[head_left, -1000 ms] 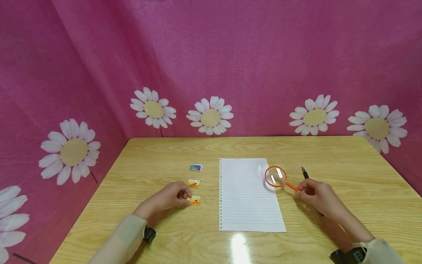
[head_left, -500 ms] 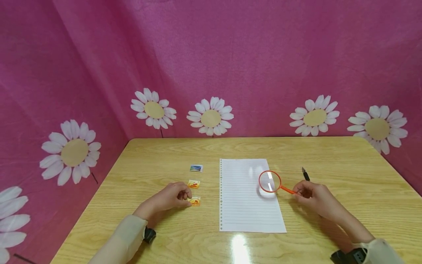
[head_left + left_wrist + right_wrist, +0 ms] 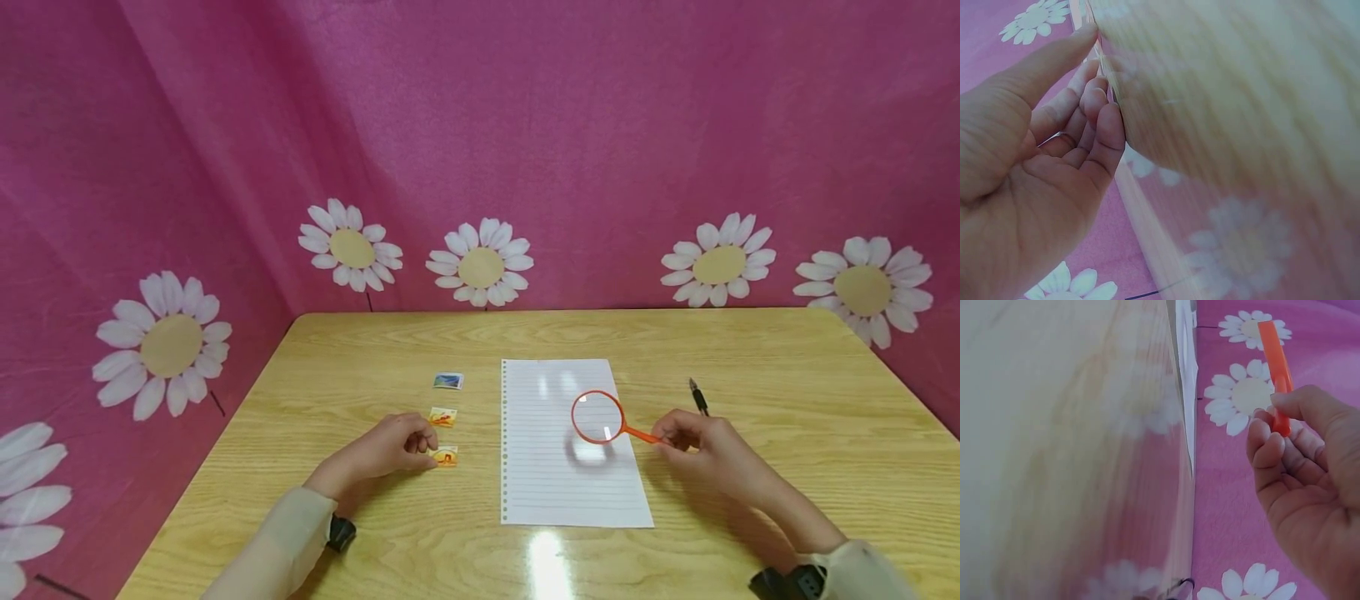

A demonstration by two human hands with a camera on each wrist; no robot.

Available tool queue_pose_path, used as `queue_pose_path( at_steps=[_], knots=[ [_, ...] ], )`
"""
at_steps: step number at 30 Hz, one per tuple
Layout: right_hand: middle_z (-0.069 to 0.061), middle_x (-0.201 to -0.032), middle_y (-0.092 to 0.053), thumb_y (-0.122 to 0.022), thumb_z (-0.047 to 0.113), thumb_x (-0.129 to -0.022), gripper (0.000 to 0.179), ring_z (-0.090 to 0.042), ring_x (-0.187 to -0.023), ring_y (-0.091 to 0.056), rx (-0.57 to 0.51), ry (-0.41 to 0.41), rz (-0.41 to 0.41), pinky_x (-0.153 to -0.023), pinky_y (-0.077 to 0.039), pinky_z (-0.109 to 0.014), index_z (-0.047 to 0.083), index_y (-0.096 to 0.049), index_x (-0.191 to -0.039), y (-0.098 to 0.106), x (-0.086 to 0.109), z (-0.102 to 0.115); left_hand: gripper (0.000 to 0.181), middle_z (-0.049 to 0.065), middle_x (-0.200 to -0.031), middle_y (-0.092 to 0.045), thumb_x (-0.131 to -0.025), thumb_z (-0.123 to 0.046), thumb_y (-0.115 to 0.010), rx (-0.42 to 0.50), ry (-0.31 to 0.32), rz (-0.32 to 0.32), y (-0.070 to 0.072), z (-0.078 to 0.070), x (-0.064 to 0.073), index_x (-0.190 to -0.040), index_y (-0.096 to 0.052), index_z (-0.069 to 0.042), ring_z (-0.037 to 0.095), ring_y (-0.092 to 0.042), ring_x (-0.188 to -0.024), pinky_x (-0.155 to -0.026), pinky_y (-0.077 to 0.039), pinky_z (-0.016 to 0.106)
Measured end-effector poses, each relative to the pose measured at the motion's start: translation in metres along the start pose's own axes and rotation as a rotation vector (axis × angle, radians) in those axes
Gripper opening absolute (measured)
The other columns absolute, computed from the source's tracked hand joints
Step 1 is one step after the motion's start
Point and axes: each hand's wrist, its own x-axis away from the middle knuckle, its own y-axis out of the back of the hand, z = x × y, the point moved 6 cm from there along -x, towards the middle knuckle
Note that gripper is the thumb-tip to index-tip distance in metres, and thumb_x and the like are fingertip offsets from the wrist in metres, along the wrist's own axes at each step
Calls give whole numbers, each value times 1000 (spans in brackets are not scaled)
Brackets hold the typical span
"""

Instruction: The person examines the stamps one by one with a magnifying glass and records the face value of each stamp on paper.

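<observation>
My right hand point(image 3: 708, 450) pinches the handle of an orange-rimmed magnifying glass point(image 3: 598, 417) between thumb and fingers. The lens is held over the right half of a white lined sheet point(image 3: 540, 467), casting a ring shadow on it. In the right wrist view the orange handle point(image 3: 1277, 359) rises out of the fingertips. On the left, my left hand point(image 3: 386, 450) rests on the table, loosely curled, its fingertips at the left edge of a yellow stamp point(image 3: 447, 456). Another yellow stamp point(image 3: 443, 417) and a blue stamp point(image 3: 448, 381) lie in a column beyond it.
A black pen point(image 3: 699, 397) lies right of the sheet, its lower part hidden behind my right hand. The wooden table point(image 3: 375, 342) ends at a pink curtain point(image 3: 585, 150) printed with white daisies. Glare shows near the table's front.
My right hand has moved the magnifying glass left and slightly toward me, from the sheet's right edge to over its lines. The left hand has stayed in place.
</observation>
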Motion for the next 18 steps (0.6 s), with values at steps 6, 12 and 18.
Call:
queue_pose_path(
  at_steps=[6,12,18],
  knots=[
    [-2,-78,-66,-70,-8,-82,15,4,-70,-54,-12,31,24,-60,-47,-18,5,-67,-87,-8,-5,8,14,1,-83,-53,-88,-17,-73,7,-12,2,0,-1,1,-95,-63,-9,8,-45,-74,-66,-39,19],
    [3,-80,-66,-70,-6,-82,16,3,-71,-54,-28,35,40,-60,-47,-19,9,-67,-86,-14,-8,14,15,1,-81,-53,-87,-15,-74,-18,-53,-12,1,-3,1,-93,-63,-7,6,-44,-72,-66,-39,18],
    [6,-76,-65,-72,-4,-83,16,3,-69,-54,-30,45,44,-59,-46,-19,11,-67,-85,-20,-10,17,16,2,-79,-54,-86,-16,-75,-30,-69,-24,2,-3,0,-92,-63,-6,5,-45,-72,-65,-40,17]
  ],
)
